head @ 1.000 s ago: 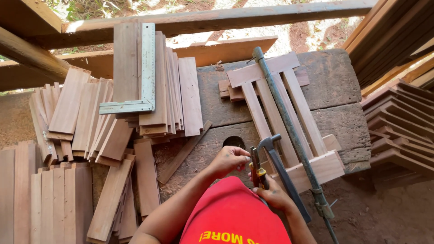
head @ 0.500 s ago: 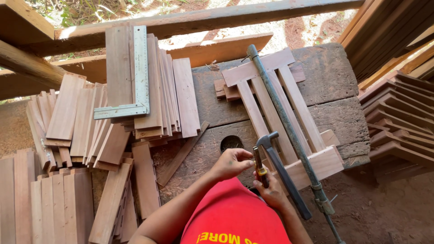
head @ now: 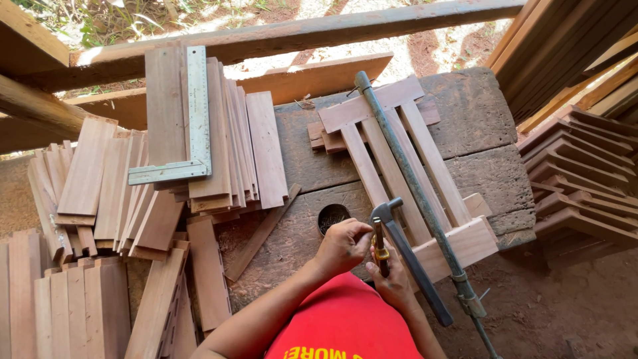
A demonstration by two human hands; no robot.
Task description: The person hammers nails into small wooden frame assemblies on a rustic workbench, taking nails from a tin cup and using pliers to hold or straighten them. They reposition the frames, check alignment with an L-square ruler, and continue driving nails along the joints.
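Observation:
My left hand (head: 342, 246) and my right hand (head: 393, 282) meet at the near edge of a worn wooden workbench (head: 465, 113). Both close around a small dark tool with a yellow band (head: 380, 252), held upright between them. A claw hammer (head: 409, 256) lies just right of my hands, with its head by my fingers and its handle pointing toward me. Beyond it a slatted wooden frame (head: 392, 153) lies on the bench. A long metal bar clamp (head: 415, 193) is fastened across the frame.
A round hole (head: 332, 216) in the bench sits just beyond my left hand. A steel try square (head: 193, 133) rests on a stack of short boards (head: 226, 146). More boards are piled at the left (head: 86, 193) and stacked at the right (head: 585, 179). Bare dirt lies at the lower right.
The view has drifted a little, so the bench and boards sit slightly higher and further left. My hands stay together on the small tool beside the hammer.

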